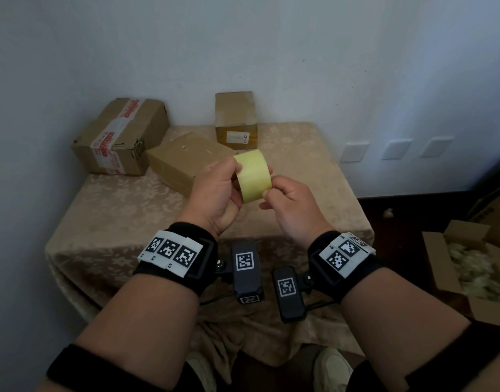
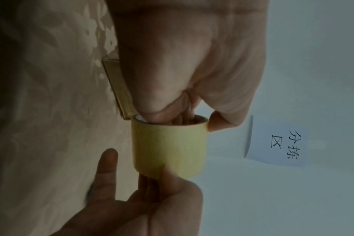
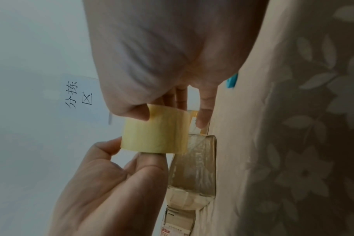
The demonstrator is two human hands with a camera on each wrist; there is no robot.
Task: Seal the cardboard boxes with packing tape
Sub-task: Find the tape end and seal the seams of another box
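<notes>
Head view: a pale yellow roll of packing tape [image 1: 253, 175] is held in the air above the beige floral-patterned tablecloth [image 1: 115, 210], gripped from both sides. The left hand [image 1: 214, 198] holds it at its 9 o'clock side with fingers curled round the rim, and the right hand [image 1: 289, 206] pinches its edge at about 4 o'clock. The roll looks matte, wide and smooth, with its curved face turned up. Beyond it, at 12 o'clock, stands a small upright brown cardboard box [image 1: 236, 120]; at 10 o'clock lies a flat brown cardboard box [image 1: 183, 159], and further left a larger brown cardboard box with red-printed tape [image 1: 121, 135]. An open cardboard box with pale filling [image 1: 466, 267] sits on the dark floor at 3 o'clock.

Left wrist view: the roll [image 2: 169, 147] shows as a yellow cylinder; left-hand fingers reach into its core while the thumb [image 2: 216, 122] presses the outside. The right hand [image 2: 144, 206] pinches its lower end.

Right wrist view: the right thumb [image 3: 135, 112] presses the roll [image 3: 154, 134], where a thin translucent edge shows, and the left hand [image 3: 103, 183] grasps the other end.
</notes>
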